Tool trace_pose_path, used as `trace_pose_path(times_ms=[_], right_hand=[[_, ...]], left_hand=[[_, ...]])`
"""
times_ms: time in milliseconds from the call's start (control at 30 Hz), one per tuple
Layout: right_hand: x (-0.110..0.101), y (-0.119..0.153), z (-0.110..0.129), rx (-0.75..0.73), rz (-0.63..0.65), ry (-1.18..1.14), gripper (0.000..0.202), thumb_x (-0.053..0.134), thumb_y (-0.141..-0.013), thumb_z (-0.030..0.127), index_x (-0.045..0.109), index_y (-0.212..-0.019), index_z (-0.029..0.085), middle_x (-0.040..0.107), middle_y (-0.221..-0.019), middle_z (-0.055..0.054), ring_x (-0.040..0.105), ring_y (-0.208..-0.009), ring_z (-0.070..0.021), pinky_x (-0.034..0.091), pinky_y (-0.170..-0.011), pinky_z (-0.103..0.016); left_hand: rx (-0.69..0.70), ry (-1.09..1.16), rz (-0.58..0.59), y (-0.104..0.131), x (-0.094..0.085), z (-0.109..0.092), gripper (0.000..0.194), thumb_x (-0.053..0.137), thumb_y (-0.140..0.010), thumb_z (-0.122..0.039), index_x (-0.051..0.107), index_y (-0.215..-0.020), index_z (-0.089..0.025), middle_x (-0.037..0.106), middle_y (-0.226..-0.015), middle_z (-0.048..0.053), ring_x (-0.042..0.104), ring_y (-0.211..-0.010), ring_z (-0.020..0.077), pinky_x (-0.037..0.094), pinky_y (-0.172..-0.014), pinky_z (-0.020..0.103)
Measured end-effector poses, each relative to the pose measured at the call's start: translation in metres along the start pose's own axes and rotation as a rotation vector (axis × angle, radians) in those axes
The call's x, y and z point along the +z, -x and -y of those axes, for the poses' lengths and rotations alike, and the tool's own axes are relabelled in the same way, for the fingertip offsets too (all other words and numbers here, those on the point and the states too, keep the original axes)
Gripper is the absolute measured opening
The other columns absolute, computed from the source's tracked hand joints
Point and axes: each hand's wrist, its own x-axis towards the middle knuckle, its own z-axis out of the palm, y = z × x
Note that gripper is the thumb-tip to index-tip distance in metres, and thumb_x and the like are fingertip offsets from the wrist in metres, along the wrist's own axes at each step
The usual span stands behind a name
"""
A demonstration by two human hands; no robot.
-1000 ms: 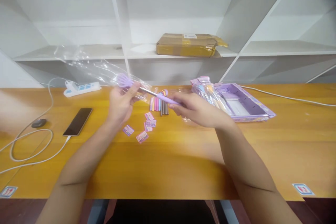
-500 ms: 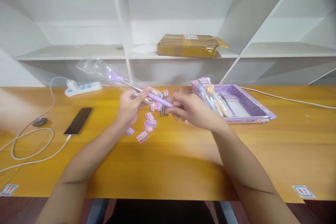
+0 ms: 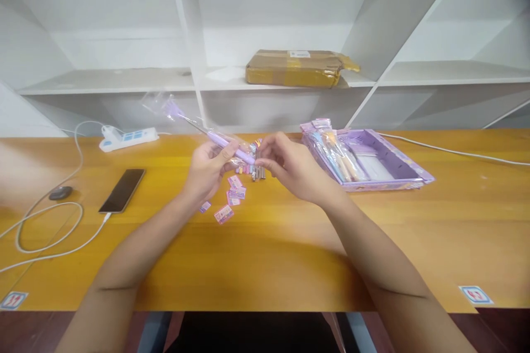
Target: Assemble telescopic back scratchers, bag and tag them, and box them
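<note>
My left hand (image 3: 207, 171) is closed around a purple back scratcher (image 3: 232, 146) with a thin metal shaft and a fanned purple head. A clear plastic sleeve (image 3: 155, 103) covers its head and runs down toward my fingers. Thumb and fingertips of my right hand (image 3: 285, 165) pinch at the handle's lower end. Beneath the handle lies a cluster of small colourful pieces and metallic sticks (image 3: 259, 172), partly hidden by my hands. Several pink and purple printed cards (image 3: 224, 213) are scattered on the table just below my left hand.
Right of my hands, a purple tray (image 3: 408, 165) holds bagged scratchers (image 3: 337, 157). On the left are a phone (image 3: 122, 191) on a cable, a black mouse (image 3: 61, 193) and a white power strip (image 3: 130, 139). A taped cardboard box (image 3: 293, 69) rests on the shelf behind.
The back scratcher has shifted a little left and tilts more steeply, its lower end still at my right fingertips. My right hand has moved slightly left and its fingers have changed position.
</note>
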Motion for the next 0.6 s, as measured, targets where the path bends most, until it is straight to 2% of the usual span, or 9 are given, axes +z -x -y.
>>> trace_pose_path(times_ms=[133,267,333,433,533,600], right_hand=[[-0.006,0.0,0.001,-0.021,0.068,0.033,0.033,0.066,-0.114,0.045,0.054,-0.136,0.024,0.074,-0.101,-0.003,0.064,-0.075,-0.0164,0.049,-0.071,-0.032],[-0.016,0.0,-0.002,-0.18,0.133,0.096,0.062,0.086,-0.1,0.047,0.053,-0.15,0.029,0.067,-0.129,-0.009,0.066,-0.085,-0.0193,0.059,-0.081,-0.039],[-0.017,-0.001,-0.005,-0.287,0.096,0.161,0.052,0.082,-0.104,0.038,0.057,-0.15,0.033,0.061,-0.134,-0.01,0.067,-0.093,-0.0207,0.061,-0.086,-0.042],[-0.015,-0.002,-0.01,-0.4,0.037,0.219,0.024,0.068,-0.111,0.025,0.068,-0.134,0.034,0.058,-0.13,-0.009,0.067,-0.099,-0.021,0.061,-0.082,-0.04],[-0.013,-0.003,-0.012,-0.459,-0.003,0.241,0.01,0.067,-0.111,0.023,0.072,-0.115,0.03,0.058,-0.127,-0.008,0.066,-0.096,-0.0201,0.059,-0.078,-0.039],[-0.013,-0.003,-0.011,-0.47,-0.013,0.253,0.006,0.069,-0.11,0.023,0.071,-0.112,0.028,0.058,-0.129,-0.009,0.065,-0.094,-0.0198,0.059,-0.077,-0.039]], left_hand=[[-0.009,-0.01,0.027,-0.003,-0.004,-0.006,0.041,0.097,-0.085,-0.052,0.081,-0.093,-0.014,0.082,-0.096,0.009,0.081,-0.086,0.0189,0.068,-0.073,0.025],[-0.015,-0.016,0.032,-0.003,-0.007,-0.012,0.042,0.096,-0.086,-0.053,0.08,-0.095,-0.015,0.082,-0.096,0.009,0.081,-0.087,0.0201,0.068,-0.07,0.026],[-0.027,-0.014,0.054,-0.003,-0.007,-0.014,0.042,0.096,-0.086,-0.052,0.08,-0.096,-0.015,0.081,-0.096,0.009,0.081,-0.087,0.0198,0.07,-0.073,0.027],[-0.043,-0.009,0.058,-0.004,-0.007,-0.014,0.042,0.097,-0.085,-0.051,0.079,-0.097,-0.015,0.08,-0.095,0.008,0.081,-0.085,0.0199,0.072,-0.075,0.03],[-0.066,-0.011,0.08,-0.005,-0.008,-0.013,0.044,0.096,-0.085,-0.051,0.079,-0.099,-0.014,0.081,-0.096,0.009,0.081,-0.083,0.0199,0.072,-0.073,0.03],[-0.079,-0.009,0.102,-0.005,-0.009,-0.012,0.043,0.096,-0.086,-0.051,0.079,-0.1,-0.013,0.081,-0.097,0.01,0.08,-0.083,0.0193,0.071,-0.071,0.028]])
